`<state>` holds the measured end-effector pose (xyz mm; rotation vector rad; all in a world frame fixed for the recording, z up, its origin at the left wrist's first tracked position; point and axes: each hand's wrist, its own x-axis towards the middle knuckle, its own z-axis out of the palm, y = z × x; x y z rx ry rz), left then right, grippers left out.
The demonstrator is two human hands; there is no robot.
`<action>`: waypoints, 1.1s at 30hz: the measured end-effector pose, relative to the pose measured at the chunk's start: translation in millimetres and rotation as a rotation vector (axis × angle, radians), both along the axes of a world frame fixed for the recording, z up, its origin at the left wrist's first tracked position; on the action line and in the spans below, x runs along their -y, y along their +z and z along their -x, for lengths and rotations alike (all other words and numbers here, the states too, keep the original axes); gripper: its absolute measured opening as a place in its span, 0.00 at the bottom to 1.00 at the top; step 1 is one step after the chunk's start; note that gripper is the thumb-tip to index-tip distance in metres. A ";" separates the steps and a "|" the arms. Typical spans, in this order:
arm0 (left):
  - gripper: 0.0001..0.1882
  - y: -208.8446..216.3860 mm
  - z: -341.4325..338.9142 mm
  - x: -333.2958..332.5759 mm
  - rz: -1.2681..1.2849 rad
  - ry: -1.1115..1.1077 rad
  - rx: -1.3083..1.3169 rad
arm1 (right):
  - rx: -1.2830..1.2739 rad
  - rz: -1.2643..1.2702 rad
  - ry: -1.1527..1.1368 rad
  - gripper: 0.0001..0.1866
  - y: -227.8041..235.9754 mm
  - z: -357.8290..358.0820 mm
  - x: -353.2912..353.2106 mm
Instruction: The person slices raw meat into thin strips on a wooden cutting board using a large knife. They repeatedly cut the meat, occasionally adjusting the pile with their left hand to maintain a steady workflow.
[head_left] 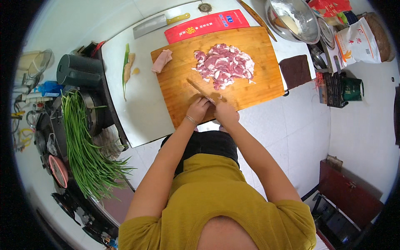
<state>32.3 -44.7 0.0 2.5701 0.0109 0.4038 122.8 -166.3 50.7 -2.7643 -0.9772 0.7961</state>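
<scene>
head view: metal bowl [310, 30] holds white powder [285, 8]; right fingers [219, 109] clasp knife [201, 88]; left fingers [203, 101] curl beside it, grip unclear.

Right fingers [222, 108] grip a knife [200, 89] near sliced meat [225, 66].

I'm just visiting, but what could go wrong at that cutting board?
The left hand is right beside the knife that the right hand grips, so a slip might nick a finger. Both hands are at the near edge of the board, so something could drop to the floor.
</scene>
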 end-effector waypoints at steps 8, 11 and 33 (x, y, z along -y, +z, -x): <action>0.15 3.5 5.0 -7.0 -0.010 0.036 -0.067 | -0.038 0.020 -0.070 0.14 12.8 7.6 35.4; 0.14 2.8 5.9 -5.8 0.023 0.040 -0.053 | -0.035 0.027 -0.062 0.12 16.5 5.3 35.4; 0.12 -3.1 0.6 -5.8 -0.008 0.039 0.097 | -0.061 -0.089 -0.097 0.08 -2.5 6.4 -17.5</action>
